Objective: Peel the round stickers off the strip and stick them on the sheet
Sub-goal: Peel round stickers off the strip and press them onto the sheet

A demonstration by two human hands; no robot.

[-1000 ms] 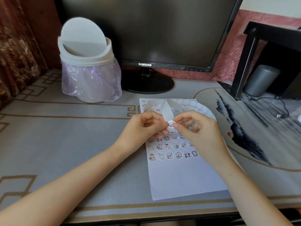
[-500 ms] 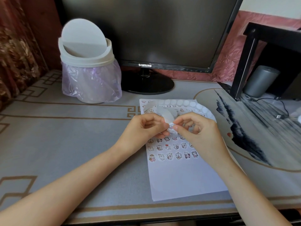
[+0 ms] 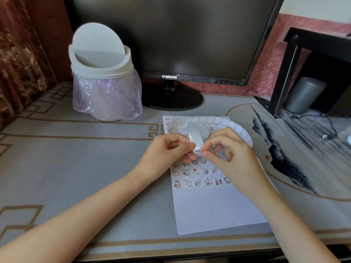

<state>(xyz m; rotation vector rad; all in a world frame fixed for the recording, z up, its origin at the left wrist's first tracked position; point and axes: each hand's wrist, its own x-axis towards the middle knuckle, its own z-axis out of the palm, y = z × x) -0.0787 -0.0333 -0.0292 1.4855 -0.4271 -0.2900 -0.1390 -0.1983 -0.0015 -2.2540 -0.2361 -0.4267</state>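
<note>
While your left hand (image 3: 167, 150) pinches the strip (image 3: 195, 136) just above the sheet (image 3: 214, 205) | your right hand (image 3: 234, 158) pinches its bent end | peel slowly, keeping the strip taut and low.

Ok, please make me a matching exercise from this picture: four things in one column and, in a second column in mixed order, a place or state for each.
Things:
1. bin
2. monitor
3. sheet
4. strip

Place or state:
A. lies flat on the desk, with rows of cartoon stickers on it
B. pinched between the left hand and the right hand
C. lined with a purple bag
D. screen dark

Pairs: 1-C, 2-D, 3-A, 4-B
</note>
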